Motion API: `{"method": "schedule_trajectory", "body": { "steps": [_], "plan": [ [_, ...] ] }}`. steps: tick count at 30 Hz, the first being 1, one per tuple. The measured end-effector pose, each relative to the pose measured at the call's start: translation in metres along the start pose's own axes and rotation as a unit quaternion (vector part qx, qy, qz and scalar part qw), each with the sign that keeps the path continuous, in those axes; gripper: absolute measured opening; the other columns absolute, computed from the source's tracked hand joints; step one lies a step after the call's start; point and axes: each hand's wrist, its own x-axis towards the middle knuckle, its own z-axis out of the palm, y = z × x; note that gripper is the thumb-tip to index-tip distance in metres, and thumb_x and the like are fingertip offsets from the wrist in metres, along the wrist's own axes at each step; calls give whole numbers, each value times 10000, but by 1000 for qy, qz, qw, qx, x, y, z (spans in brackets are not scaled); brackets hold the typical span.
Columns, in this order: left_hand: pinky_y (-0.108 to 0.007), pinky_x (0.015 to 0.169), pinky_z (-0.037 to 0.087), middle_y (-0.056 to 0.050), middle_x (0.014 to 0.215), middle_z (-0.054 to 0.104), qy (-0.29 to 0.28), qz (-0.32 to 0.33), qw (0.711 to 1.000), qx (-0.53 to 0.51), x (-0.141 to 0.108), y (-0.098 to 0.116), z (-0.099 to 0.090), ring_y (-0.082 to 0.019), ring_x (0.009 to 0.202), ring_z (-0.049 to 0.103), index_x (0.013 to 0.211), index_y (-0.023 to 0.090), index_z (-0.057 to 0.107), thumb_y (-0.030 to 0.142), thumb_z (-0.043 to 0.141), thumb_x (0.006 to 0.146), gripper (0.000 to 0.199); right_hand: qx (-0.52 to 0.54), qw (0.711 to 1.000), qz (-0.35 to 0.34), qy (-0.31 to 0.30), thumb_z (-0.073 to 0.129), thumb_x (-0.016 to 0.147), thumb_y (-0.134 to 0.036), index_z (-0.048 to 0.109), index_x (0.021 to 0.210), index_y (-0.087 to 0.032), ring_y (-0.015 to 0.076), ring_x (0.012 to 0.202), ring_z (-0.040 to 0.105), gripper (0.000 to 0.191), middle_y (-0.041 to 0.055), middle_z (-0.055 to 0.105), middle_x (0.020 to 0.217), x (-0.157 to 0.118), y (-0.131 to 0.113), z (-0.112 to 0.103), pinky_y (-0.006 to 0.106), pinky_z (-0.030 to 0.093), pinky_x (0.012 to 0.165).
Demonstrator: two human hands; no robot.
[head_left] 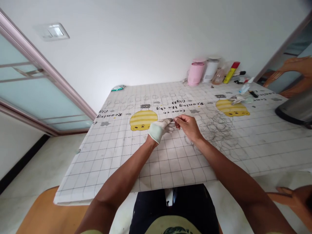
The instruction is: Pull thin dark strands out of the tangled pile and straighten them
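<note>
**Pinching close beside a tangle of thin dark loops (215, 130)**

Working just above a gridded tablecloth (114, 149), with the meeting fingertips as clock centre. Keeping the gloved left hand (162, 126) to 9 o'clock and the bare right hand (187, 126) to 3, tips touching or nearly so. Pressing right thumb and forefinger together; too small to tell what, if anything, between them. Impossible to tell, on the left, whether pinched or slightly parted.

Beside the tangle, spread from 3 to 4 o'clock and running by the right wrist. Facing separate thin rings (146, 97) in rows towards 10 and 11. Beyond, by the wall, looking onto a pink cylinder (195, 74) at 1 o'clock, a yellow can (230, 74) between 1 and 2, and, at 3, a metal vessel (296, 109).
</note>
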Motion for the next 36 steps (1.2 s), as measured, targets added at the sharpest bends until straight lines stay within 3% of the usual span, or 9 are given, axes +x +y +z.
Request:
{"method": "schedule_trajectory", "body": {
  "steps": [5, 9, 12, 17, 23, 28, 32, 36],
  "plan": [
    [-255, 565, 463, -69, 820, 720, 42, 7, 999, 1, -1, -4, -5, -110, 576, 601, 1063, 100, 726, 388, 770, 860, 355, 23, 999, 9, -28, 771, 882, -510, 770, 877, -184, 140, 629, 576, 326, 39, 689, 773, -2, 3, 5, 280, 467, 561],
    [-252, 528, 433, -49, 770, 693, 67, 3, 998, -8, -2, -5, -5, -101, 536, 570, 983, 107, 732, 378, 767, 851, 303, 123, 988, 64, -63, 819, 846, -515, 777, 916, -195, 134, 636, 564, 331, 29, 664, 782, -5, 7, 9, 288, 479, 586],
    [-249, 518, 420, -40, 732, 671, 62, 17, 998, -5, -4, -2, -4, -102, 533, 566, 912, 112, 733, 364, 764, 849, 261, 186, 972, 108, -91, 863, 811, -481, 774, 893, -198, 129, 643, 561, 307, 31, 673, 807, -5, 10, 8, 289, 477, 592],
    [-252, 511, 393, -22, 674, 644, 47, 24, 998, 17, -7, 1, -6, -103, 508, 551, 854, 129, 718, 374, 776, 832, 253, 183, 964, 137, -139, 880, 791, -475, 774, 882, -186, 132, 626, 554, 321, 19, 661, 749, -7, 8, 4, 287, 458, 573],
    [-250, 477, 329, -9, 657, 604, 6, 15, 1000, -4, -8, 1, -10, -93, 489, 500, 845, 132, 704, 430, 803, 798, 318, 159, 972, 94, -142, 734, 930, -540, 769, 927, -178, 174, 750, 638, 364, 76, 709, 888, -11, 1, 1, 321, 529, 659],
    [-240, 457, 306, 19, 591, 520, -8, -31, 998, -53, -11, -1, -5, -85, 457, 445, 861, 111, 728, 415, 835, 748, 341, 25, 999, -31, -26, 747, 920, -535, 747, 1221, -246, 189, 837, 670, 417, 58, 736, 971, -14, -4, 2, 326, 564, 709],
    [-240, 453, 302, 25, 561, 491, -19, -64, 997, -50, -18, -2, 4, -87, 447, 440, 842, 113, 739, 412, 843, 729, 336, -48, 994, -92, 17, 667, 973, -543, 786, 1131, -279, 199, 813, 677, 330, 49, 749, 936, -17, -12, 1, 363, 582, 752],
    [-234, 435, 259, 21, 531, 479, -43, -89, 995, -4, -21, -1, 4, -82, 430, 409, 830, 98, 757, 420, 866, 701, 364, -45, 994, -99, 7, 677, 978, -502, 813, 963, -259, 204, 753, 676, 279, 49, 754, 846, -16, -19, -11, 372, 572, 713]
  ]
}}
